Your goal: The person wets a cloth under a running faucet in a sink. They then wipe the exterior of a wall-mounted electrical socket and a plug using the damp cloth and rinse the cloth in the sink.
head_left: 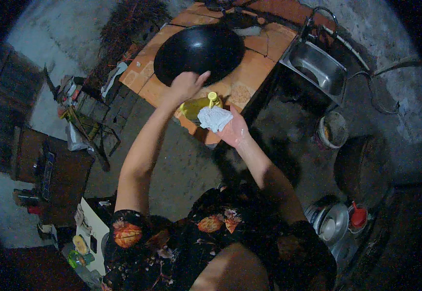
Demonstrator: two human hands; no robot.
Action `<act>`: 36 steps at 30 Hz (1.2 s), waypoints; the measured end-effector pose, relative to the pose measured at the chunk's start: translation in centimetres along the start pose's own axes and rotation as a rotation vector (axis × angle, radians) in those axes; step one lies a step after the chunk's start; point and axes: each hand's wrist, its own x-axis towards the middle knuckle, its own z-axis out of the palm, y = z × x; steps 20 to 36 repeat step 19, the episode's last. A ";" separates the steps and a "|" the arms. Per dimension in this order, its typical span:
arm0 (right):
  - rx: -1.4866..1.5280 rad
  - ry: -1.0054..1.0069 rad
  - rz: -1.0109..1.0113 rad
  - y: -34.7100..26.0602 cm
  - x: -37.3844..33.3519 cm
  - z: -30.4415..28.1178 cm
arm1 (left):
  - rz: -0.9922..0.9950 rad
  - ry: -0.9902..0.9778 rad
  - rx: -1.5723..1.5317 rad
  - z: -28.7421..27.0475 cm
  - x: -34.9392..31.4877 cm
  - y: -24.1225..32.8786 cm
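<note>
A large black wok [199, 51] sits in the orange-tiled stove top. Over its near rim is my left hand [187, 86], with its fingers curled and the thumb side toward the right; whatever it may hold is hidden. My right hand [235, 131] is turned palm up in front of the stove's near corner. A crumpled white piece, a cloth or a thin bag [214, 119], rests in it and covers the fingers. Just behind that stands a clear bottle of yellow oil [195, 107] with a yellow cap, partly hidden by the white piece.
A steel sink [320, 68] with a tap is at the far right. Below it stand a bucket [333, 130] and several metal basins [333, 223], beside a red scoop [358, 215]. Brushwood [126, 36] is heaped at the far left. Tiles edge the stove top [259, 63].
</note>
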 end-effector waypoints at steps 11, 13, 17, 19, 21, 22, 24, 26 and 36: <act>-0.024 0.048 -0.069 2.5 3.6 1.9 | 0.392 0.030 -0.125 7.7 6.4 -2.6; -0.023 0.086 -0.076 2.5 4.4 1.5 | 0.486 0.067 -0.042 7.7 6.4 -3.3; -0.009 0.068 -0.075 2.5 5.2 0.2 | 0.654 0.089 0.196 8.6 6.7 -4.7; -0.058 0.098 -0.065 2.6 5.0 1.0 | 0.646 0.091 0.172 10.0 6.6 -6.3; -0.058 0.098 -0.065 2.6 5.0 1.0 | 0.646 0.091 0.172 10.0 6.6 -6.3; -0.058 0.098 -0.065 2.6 5.0 1.0 | 0.646 0.091 0.172 10.0 6.6 -6.3; -0.058 0.098 -0.065 2.6 5.0 1.0 | 0.646 0.091 0.172 10.0 6.6 -6.3; -0.058 0.098 -0.065 2.6 5.0 1.0 | 0.646 0.091 0.172 10.0 6.6 -6.3; -0.058 0.098 -0.065 2.6 5.0 1.0 | 0.646 0.091 0.172 10.0 6.6 -6.3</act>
